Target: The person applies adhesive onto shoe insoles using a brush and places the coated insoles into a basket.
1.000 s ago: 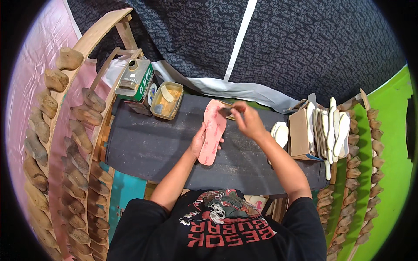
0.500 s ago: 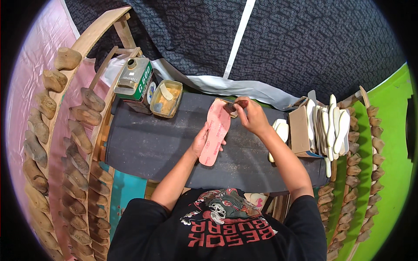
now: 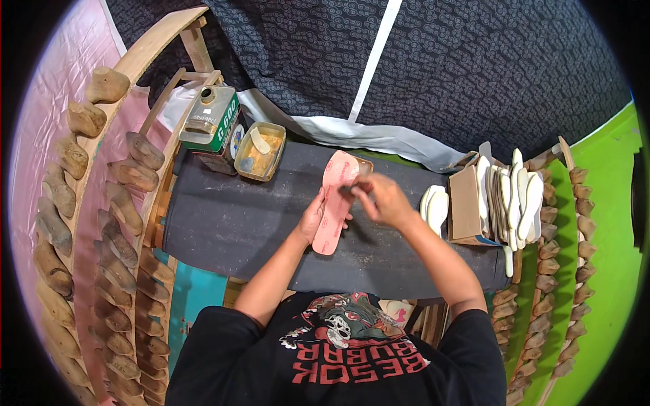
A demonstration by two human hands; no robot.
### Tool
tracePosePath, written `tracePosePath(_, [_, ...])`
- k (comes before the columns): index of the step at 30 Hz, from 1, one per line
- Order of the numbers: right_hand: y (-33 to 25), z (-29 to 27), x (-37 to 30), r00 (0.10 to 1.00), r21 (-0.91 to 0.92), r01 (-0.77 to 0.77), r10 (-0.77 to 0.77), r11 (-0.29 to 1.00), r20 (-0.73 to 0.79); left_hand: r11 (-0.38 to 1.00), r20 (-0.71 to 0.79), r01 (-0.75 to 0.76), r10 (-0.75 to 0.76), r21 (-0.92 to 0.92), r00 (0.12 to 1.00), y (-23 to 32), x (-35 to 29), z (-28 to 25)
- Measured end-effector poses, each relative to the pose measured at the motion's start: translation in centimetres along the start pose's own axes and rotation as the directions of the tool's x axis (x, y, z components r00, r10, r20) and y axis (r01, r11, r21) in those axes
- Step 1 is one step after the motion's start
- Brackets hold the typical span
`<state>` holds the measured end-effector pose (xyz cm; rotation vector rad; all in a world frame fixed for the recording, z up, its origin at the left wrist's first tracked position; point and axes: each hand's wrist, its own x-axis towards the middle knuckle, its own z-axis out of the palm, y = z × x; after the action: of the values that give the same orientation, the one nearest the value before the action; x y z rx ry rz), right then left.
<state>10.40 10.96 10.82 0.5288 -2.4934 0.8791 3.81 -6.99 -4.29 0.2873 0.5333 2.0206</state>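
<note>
My left hand [image 3: 311, 218] grips a long pink insole-shaped sheet [image 3: 332, 220] by its left edge, thumb along the side and fingertips showing past the right edge. The sheet is held tilted above the dark-topped table, wide end away from me. My right hand [image 3: 386, 201] is closed at the sheet's right edge, around its middle. Its fingers curl about a small tool, now mostly hidden; only a dark tip shows by the fingertips. A brownish piece [image 3: 365, 166] peeks out beyond the sheet's upper right edge; I cannot tell whether it is attached.
At the table's [image 3: 223, 223] back left stand a green-and-white metal can [image 3: 215, 122] and a stained tub [image 3: 277, 152] with a pale scraper-like piece in it. Cream sole shapes [image 3: 439, 206] lie right, beside a cardboard box [image 3: 467, 210] packed with more. Racks of wooden shoe lasts [image 3: 122, 203] flank both sides.
My right hand has moved down along the sheet and turned, so the brown-handled tool seen earlier is now mostly covered. My left hand keeps its grip; the sheet has turned slightly.
</note>
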Motion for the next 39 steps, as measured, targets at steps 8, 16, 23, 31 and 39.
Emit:
tracePosePath(8, [2.0,-0.8,1.1,0.996,-0.110,-0.028,0.018,0.994,-0.092,1.000,0.011,0.011,-0.012,0.023,1.000,-0.5,0.0,0.2])
tracePosePath(16, [-2.0,1.2,-2.4,0.985,0.067,0.060,-0.070,0.996,0.157,0.996,-0.171,-0.026,0.041,0.090,0.984,0.5,-0.2,2.5])
tracePosePath(23, [3.4,0.0,1.4,0.992,-0.020,-0.085,0.083,0.996,-0.098,0.997,-0.037,0.071,-0.069,0.036,0.997,-2.0,0.3,-0.2])
tracePosePath(31, [-2.3,4.2,-2.6,0.986,0.106,0.102,-0.115,0.989,0.125,0.999,-0.208,0.036,-0.040,-0.025,0.977,0.1,-0.5,-0.2])
tracePosePath(39, [0.7,2.5,0.9,1.000,0.070,-0.008,0.006,0.998,0.028,0.997,0.038,0.065,-0.064,-0.028,0.997,-1.0,-0.3,-1.5])
